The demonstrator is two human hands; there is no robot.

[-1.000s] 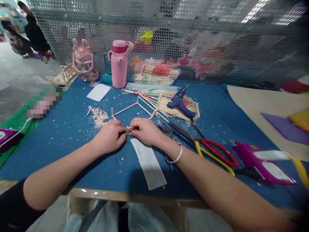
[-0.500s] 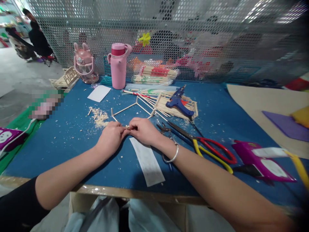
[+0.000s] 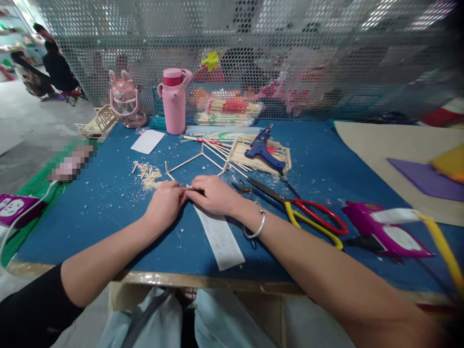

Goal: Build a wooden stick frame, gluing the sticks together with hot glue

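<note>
A frame of thin wooden sticks [image 3: 186, 162] lies on the blue tabletop, short posts rising at its corners. Its near part disappears under my fingers. My left hand [image 3: 164, 204] is closed in a pinch at this near end. Meeting it fingertip to fingertip, my right hand [image 3: 214, 194] pinches the same spot, where pale stick ends [image 3: 189, 187] peek out between the fingers. Just how the sticks join there is hidden. A strip of white paper [image 3: 223, 241] lies below my right hand, partly covered by it.
Wood scraps [image 3: 148, 175] lie left of the frame. Right are pliers [image 3: 242, 187], scissors with red and yellow handles [image 3: 319, 217], and a blue glue gun [image 3: 264, 152] on a stick panel [image 3: 241, 159]. Behind stand a pink flask [image 3: 174, 106] and a bottle [image 3: 125, 99]. Purple packs [image 3: 391, 229] lie right.
The view has shifted slightly. Both hands remain pinched together at the near end of the frame, with only slight finger movement.
</note>
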